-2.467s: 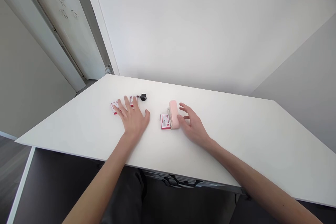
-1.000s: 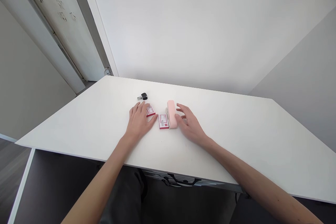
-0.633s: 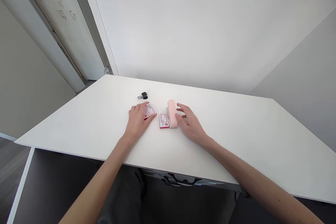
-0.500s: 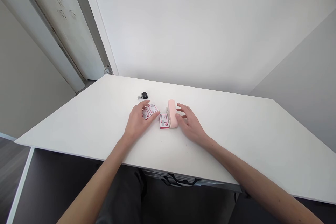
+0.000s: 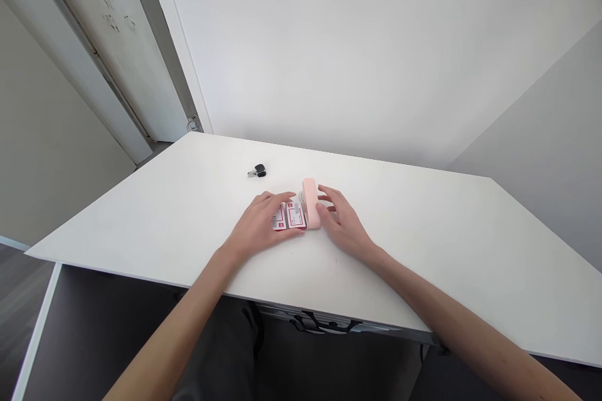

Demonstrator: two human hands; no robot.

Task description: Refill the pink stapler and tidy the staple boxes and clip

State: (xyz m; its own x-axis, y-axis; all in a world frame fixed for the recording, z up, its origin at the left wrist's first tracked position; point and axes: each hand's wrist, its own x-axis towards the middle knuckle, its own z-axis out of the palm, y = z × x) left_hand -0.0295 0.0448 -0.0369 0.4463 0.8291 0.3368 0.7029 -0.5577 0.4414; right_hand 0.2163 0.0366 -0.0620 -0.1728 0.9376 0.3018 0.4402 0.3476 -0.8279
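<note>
A pink stapler [image 5: 310, 203] lies on the white table [image 5: 423, 244]. A small red-and-white box [image 5: 296, 215] sits right against its left side. My left hand [image 5: 261, 224] curls around a second red-and-white box [image 5: 280, 219], fingers on its far side and thumb on its near side, pressing it up against the first box. Any further box under the palm is hidden. My right hand [image 5: 342, 220] rests on the table with its fingers spread, the fingertips touching the right side of the stapler.
A small black clip-like object [image 5: 257, 170] lies alone on the table, farther back and to the left. A white wall stands behind the table and a door frame [image 5: 174, 44] rises at the left. Dark trousers show below the near table edge.
My left hand has slid small red-and-white boxes from the left side of the table rightwards until they sit against the box beside the stapler. My right hand has stayed at the stapler.
</note>
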